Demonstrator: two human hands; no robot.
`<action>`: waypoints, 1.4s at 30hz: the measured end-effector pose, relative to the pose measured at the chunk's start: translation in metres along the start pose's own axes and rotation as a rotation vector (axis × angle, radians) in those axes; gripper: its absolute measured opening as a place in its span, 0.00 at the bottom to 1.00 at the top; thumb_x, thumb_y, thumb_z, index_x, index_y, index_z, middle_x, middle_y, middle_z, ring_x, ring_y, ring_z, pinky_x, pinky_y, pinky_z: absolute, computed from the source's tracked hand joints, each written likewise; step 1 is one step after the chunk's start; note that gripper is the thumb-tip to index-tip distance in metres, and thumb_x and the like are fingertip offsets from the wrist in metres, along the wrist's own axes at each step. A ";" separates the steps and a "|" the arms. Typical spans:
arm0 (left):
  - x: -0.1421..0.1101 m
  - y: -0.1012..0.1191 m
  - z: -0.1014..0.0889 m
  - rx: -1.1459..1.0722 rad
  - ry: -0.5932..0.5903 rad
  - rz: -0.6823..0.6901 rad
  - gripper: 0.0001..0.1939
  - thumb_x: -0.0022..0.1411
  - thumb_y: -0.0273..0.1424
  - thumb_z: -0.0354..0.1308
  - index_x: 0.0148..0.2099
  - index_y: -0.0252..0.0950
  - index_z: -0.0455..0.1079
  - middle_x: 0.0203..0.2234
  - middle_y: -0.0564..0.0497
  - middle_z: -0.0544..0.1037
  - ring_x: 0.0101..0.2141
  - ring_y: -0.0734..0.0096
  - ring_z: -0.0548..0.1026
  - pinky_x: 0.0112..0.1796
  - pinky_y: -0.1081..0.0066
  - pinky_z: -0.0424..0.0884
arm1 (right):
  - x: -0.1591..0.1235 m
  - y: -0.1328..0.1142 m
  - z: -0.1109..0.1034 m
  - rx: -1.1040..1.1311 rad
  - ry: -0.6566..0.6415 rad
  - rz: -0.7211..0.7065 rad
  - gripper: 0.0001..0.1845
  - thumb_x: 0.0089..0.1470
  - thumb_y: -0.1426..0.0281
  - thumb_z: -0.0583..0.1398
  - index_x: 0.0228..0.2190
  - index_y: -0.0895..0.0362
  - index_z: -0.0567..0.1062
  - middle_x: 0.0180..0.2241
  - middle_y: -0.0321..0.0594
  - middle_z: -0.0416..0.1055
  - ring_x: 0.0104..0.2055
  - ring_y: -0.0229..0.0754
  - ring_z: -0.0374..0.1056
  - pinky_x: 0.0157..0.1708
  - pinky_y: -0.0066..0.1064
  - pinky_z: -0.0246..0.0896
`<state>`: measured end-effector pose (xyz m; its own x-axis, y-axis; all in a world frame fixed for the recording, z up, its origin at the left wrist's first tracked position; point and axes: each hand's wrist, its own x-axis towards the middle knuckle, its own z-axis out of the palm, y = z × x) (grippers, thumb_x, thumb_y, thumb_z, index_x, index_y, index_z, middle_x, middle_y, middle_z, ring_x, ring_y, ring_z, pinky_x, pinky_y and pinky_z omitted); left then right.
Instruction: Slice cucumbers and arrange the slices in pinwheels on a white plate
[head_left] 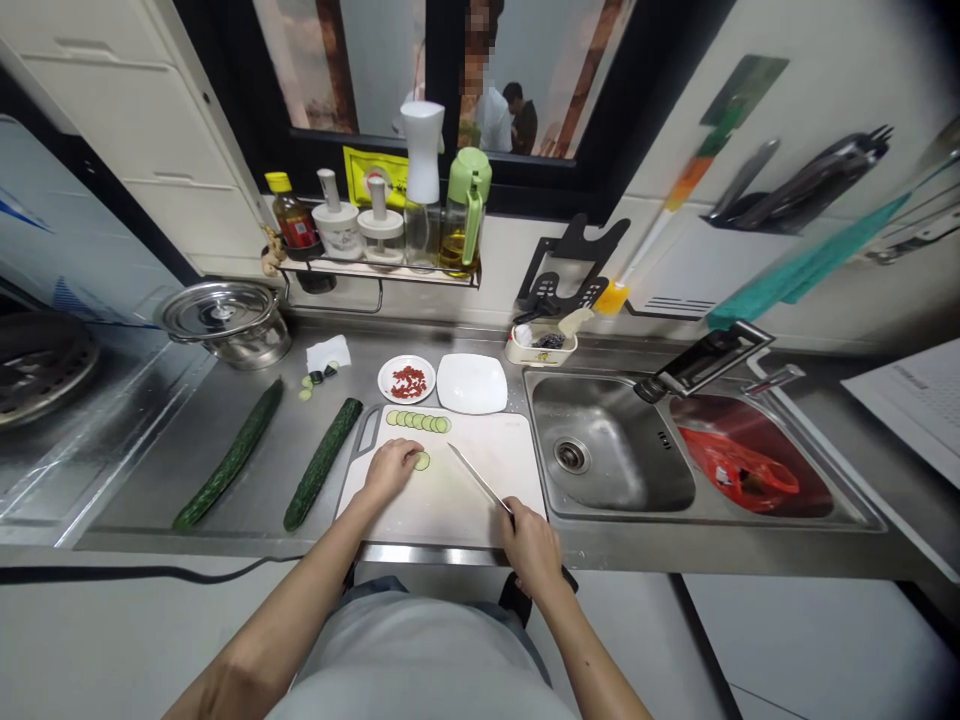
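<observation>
On the white cutting board, my left hand has its fingertips closed at the edge of a cucumber slice. My right hand is wrapped round the handle of a kitchen knife. Its blade points up and left over the board, apart from the slice. A row of overlapping cucumber slices lies along the board's far edge. Left of the board rest two whole cucumbers, a nearer cucumber and a farther cucumber.
Behind the board stand a plate of chopped red pieces and a white square plate. Cucumber ends lie near a tissue. A lidded pot is at back left, a sink at right. Above hangs a bottle rack.
</observation>
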<state>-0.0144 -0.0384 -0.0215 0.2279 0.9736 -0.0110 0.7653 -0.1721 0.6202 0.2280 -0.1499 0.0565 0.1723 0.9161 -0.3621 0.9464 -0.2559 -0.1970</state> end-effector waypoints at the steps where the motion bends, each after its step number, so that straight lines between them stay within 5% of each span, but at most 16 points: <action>1: 0.000 -0.002 0.001 0.009 0.011 0.016 0.11 0.61 0.29 0.54 0.43 0.39 0.75 0.40 0.49 0.79 0.42 0.65 0.73 0.45 0.69 0.65 | 0.000 -0.001 0.000 -0.007 -0.005 0.000 0.17 0.64 0.62 0.46 0.40 0.52 0.72 0.37 0.40 0.77 0.40 0.41 0.71 0.32 0.28 0.50; 6: -0.003 -0.008 0.001 0.057 0.063 -0.094 0.11 0.62 0.31 0.54 0.44 0.40 0.75 0.40 0.49 0.78 0.42 0.64 0.73 0.45 0.68 0.65 | 0.001 -0.001 0.000 -0.036 -0.013 -0.015 0.16 0.64 0.62 0.46 0.39 0.52 0.72 0.36 0.40 0.76 0.39 0.41 0.71 0.31 0.27 0.49; 11: -0.009 -0.006 -0.002 0.108 -0.005 -0.177 0.10 0.62 0.33 0.53 0.40 0.41 0.76 0.37 0.49 0.77 0.41 0.63 0.72 0.44 0.66 0.64 | 0.001 -0.001 0.003 -0.031 0.003 -0.058 0.17 0.65 0.63 0.45 0.38 0.53 0.72 0.34 0.39 0.77 0.37 0.40 0.71 0.30 0.27 0.48; 17: -0.010 0.004 -0.005 0.128 -0.037 -0.152 0.16 0.62 0.30 0.51 0.49 0.44 0.73 0.40 0.48 0.75 0.45 0.62 0.71 0.47 0.66 0.62 | 0.001 -0.003 0.005 -0.033 0.005 -0.098 0.17 0.65 0.63 0.45 0.38 0.53 0.72 0.34 0.39 0.77 0.37 0.40 0.71 0.30 0.27 0.48; 26: -0.014 0.004 -0.014 0.179 -0.144 -0.117 0.14 0.58 0.35 0.58 0.47 0.43 0.72 0.41 0.48 0.75 0.46 0.59 0.70 0.47 0.64 0.60 | -0.005 -0.004 0.010 -0.022 -0.008 -0.111 0.16 0.65 0.64 0.45 0.37 0.53 0.72 0.34 0.39 0.77 0.37 0.40 0.71 0.29 0.28 0.47; 38: -0.017 0.038 -0.002 0.314 -0.026 -0.274 0.19 0.62 0.45 0.49 0.32 0.36 0.72 0.32 0.44 0.78 0.41 0.55 0.72 0.45 0.58 0.55 | -0.008 -0.007 0.011 -0.039 -0.037 -0.092 0.17 0.65 0.63 0.45 0.39 0.53 0.72 0.35 0.40 0.77 0.37 0.41 0.71 0.30 0.28 0.48; 42: -0.016 0.033 -0.006 0.248 -0.043 -0.246 0.17 0.60 0.45 0.53 0.40 0.38 0.73 0.33 0.46 0.78 0.41 0.57 0.73 0.44 0.61 0.57 | -0.008 -0.007 0.009 -0.055 -0.059 -0.083 0.17 0.65 0.63 0.45 0.41 0.53 0.72 0.36 0.41 0.77 0.38 0.41 0.71 0.31 0.28 0.49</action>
<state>0.0033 -0.0589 0.0040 0.0396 0.9842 -0.1726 0.9221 0.0306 0.3858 0.2180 -0.1583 0.0526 0.0773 0.9132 -0.4001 0.9707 -0.1605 -0.1788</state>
